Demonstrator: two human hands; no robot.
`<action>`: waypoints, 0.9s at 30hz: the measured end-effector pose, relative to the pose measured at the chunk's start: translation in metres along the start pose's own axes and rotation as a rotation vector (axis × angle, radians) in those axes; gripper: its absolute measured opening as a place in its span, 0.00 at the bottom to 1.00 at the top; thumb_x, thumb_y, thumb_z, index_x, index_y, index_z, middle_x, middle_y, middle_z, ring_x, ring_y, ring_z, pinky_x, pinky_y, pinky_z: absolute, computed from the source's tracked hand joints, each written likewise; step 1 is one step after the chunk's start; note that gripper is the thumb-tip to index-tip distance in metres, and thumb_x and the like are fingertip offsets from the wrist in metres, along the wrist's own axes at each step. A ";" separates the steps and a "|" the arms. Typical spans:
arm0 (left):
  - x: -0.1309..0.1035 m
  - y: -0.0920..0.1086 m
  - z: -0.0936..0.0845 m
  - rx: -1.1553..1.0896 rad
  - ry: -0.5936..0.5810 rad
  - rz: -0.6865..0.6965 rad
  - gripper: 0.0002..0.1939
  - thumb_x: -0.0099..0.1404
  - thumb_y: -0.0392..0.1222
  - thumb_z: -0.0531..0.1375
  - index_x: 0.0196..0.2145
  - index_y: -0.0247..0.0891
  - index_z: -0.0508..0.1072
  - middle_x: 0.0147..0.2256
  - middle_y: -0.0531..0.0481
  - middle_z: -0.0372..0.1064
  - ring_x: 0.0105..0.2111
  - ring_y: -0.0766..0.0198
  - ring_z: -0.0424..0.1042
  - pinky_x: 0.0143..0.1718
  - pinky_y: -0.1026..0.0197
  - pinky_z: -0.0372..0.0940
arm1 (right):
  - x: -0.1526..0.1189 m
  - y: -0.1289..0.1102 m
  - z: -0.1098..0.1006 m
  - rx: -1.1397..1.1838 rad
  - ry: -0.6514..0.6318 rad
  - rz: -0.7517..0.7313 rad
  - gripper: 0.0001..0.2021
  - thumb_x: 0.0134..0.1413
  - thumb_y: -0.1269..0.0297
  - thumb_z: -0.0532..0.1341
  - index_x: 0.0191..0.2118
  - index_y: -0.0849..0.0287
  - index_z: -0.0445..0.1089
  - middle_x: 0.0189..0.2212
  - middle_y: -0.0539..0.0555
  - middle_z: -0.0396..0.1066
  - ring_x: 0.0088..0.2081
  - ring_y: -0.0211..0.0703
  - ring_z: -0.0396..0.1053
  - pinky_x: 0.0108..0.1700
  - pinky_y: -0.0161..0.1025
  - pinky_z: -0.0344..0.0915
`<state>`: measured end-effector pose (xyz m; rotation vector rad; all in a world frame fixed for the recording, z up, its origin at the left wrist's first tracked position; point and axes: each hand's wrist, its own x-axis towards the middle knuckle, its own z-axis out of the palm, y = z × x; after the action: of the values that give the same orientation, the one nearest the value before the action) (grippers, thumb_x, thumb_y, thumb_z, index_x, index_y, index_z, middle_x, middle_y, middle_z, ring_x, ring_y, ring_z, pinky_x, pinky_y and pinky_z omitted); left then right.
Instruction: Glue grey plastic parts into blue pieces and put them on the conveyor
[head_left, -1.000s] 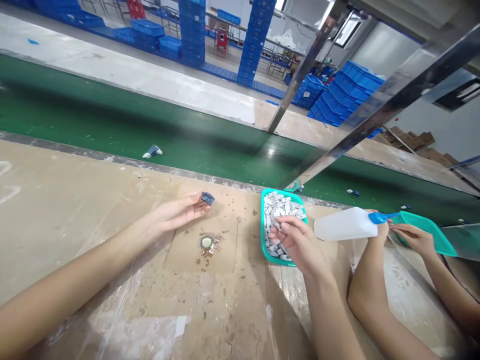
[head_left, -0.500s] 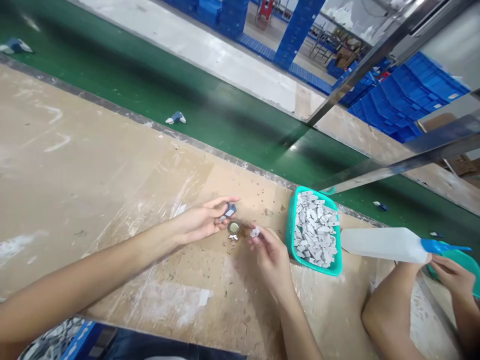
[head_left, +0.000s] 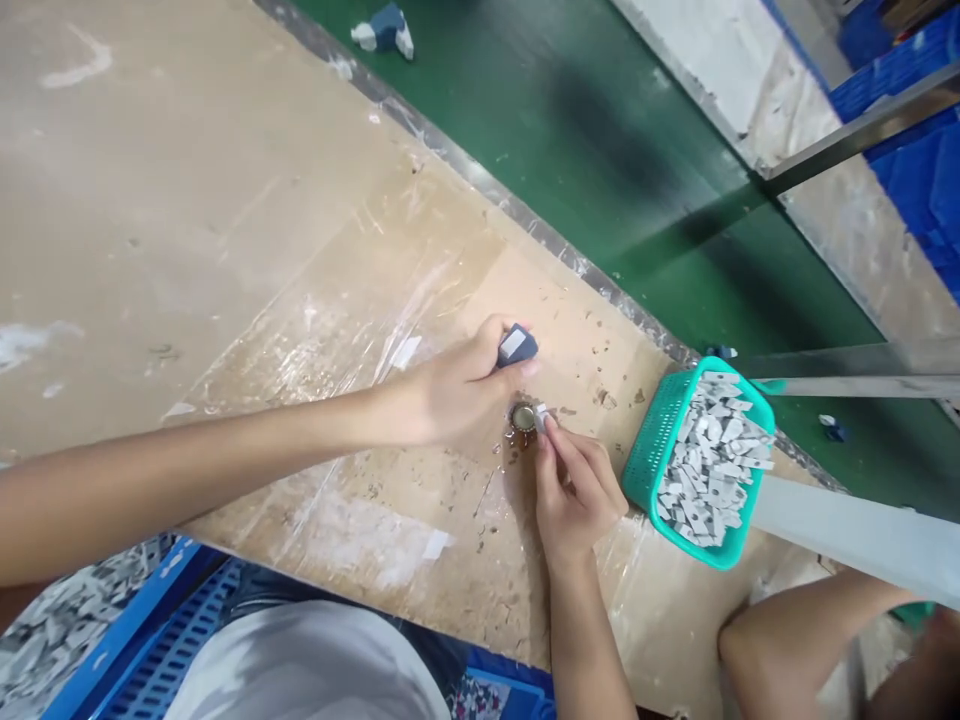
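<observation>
My left hand (head_left: 469,385) is closed around a dark blue plastic piece (head_left: 517,346) with a pale rectangular face, held just above the table. Pinched between the thumb and fingers of my right hand (head_left: 577,485) is a small light grey plastic piece (head_left: 541,412). Its tip is at the edge of a small round metal cap (head_left: 523,417) that lies open side up on the board; whether they touch I cannot tell. To the right of my right hand stands a green basket (head_left: 641,460) heaped with similar grey pieces (head_left: 712,460).
Beyond the table edge runs a green conveyor belt (head_left: 517,110) carrying a blue and white part (head_left: 386,32). A co-worker's arm (head_left: 795,630) and a white bottle (head_left: 855,525) are at the right. Blue crates (head_left: 142,650) with grey pieces sit below the near edge.
My view has turned and come closer. My right hand has brought the grey piece to the metal cap. My left hand has turned the blue piece and lifted it away from the cap.
</observation>
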<state>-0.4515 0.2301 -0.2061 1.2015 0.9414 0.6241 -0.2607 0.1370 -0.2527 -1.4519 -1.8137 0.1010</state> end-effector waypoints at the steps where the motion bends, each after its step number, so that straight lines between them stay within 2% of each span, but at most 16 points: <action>1: -0.001 0.001 0.000 0.041 0.017 0.003 0.14 0.70 0.47 0.52 0.48 0.35 0.59 0.25 0.56 0.57 0.25 0.67 0.58 0.29 0.62 0.54 | 0.000 0.000 0.001 -0.006 -0.004 -0.008 0.19 0.54 0.76 0.64 0.51 0.51 0.73 0.38 0.53 0.77 0.37 0.40 0.74 0.39 0.40 0.73; 5: -0.004 0.006 -0.003 0.131 -0.066 0.057 0.10 0.72 0.44 0.48 0.40 0.34 0.62 0.31 0.51 0.63 0.32 0.65 0.63 0.37 0.59 0.59 | 0.000 0.001 0.003 -0.016 -0.022 -0.031 0.21 0.53 0.77 0.64 0.51 0.50 0.73 0.37 0.52 0.76 0.37 0.39 0.74 0.39 0.39 0.73; 8: -0.001 0.003 -0.006 0.177 -0.086 0.154 0.06 0.69 0.38 0.53 0.38 0.34 0.68 0.39 0.47 0.67 0.40 0.63 0.66 0.44 0.58 0.60 | -0.001 0.001 0.003 -0.019 -0.032 -0.043 0.22 0.52 0.79 0.64 0.51 0.50 0.73 0.38 0.52 0.76 0.37 0.39 0.74 0.39 0.39 0.72; 10: 0.002 0.000 -0.008 0.124 -0.094 0.190 0.04 0.67 0.36 0.56 0.37 0.34 0.71 0.41 0.48 0.70 0.42 0.62 0.68 0.45 0.58 0.62 | -0.001 0.001 0.004 -0.019 -0.038 -0.050 0.23 0.52 0.79 0.64 0.52 0.50 0.72 0.38 0.53 0.76 0.38 0.39 0.73 0.40 0.40 0.72; 13: 0.004 -0.005 -0.008 -0.025 -0.114 0.182 0.04 0.63 0.35 0.61 0.36 0.33 0.73 0.39 0.48 0.74 0.41 0.63 0.72 0.44 0.60 0.65 | -0.001 0.001 0.003 -0.022 -0.043 -0.054 0.24 0.51 0.80 0.64 0.52 0.50 0.72 0.38 0.53 0.75 0.38 0.39 0.73 0.40 0.39 0.72; 16: 0.005 -0.006 -0.008 -0.117 -0.101 0.145 0.07 0.59 0.34 0.64 0.37 0.30 0.74 0.37 0.47 0.76 0.38 0.64 0.75 0.43 0.61 0.68 | 0.000 0.001 0.003 -0.032 -0.048 -0.057 0.23 0.53 0.79 0.64 0.52 0.50 0.72 0.38 0.53 0.75 0.38 0.39 0.73 0.40 0.39 0.72; 20: 0.005 -0.006 -0.010 -0.124 -0.079 0.097 0.09 0.56 0.34 0.67 0.35 0.29 0.75 0.35 0.46 0.76 0.36 0.64 0.76 0.41 0.62 0.69 | 0.000 0.001 0.003 -0.036 -0.051 -0.066 0.23 0.53 0.79 0.64 0.53 0.50 0.72 0.38 0.53 0.75 0.38 0.38 0.73 0.39 0.39 0.71; 27: 0.006 -0.010 -0.011 -0.068 -0.081 0.118 0.11 0.57 0.42 0.68 0.35 0.33 0.76 0.36 0.47 0.77 0.36 0.62 0.75 0.42 0.60 0.68 | 0.000 -0.001 0.002 -0.031 -0.072 -0.058 0.23 0.54 0.78 0.63 0.53 0.49 0.71 0.38 0.53 0.75 0.38 0.40 0.73 0.40 0.40 0.72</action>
<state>-0.4586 0.2379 -0.2180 1.2191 0.7800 0.6909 -0.2628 0.1377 -0.2540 -1.4317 -1.9221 0.0978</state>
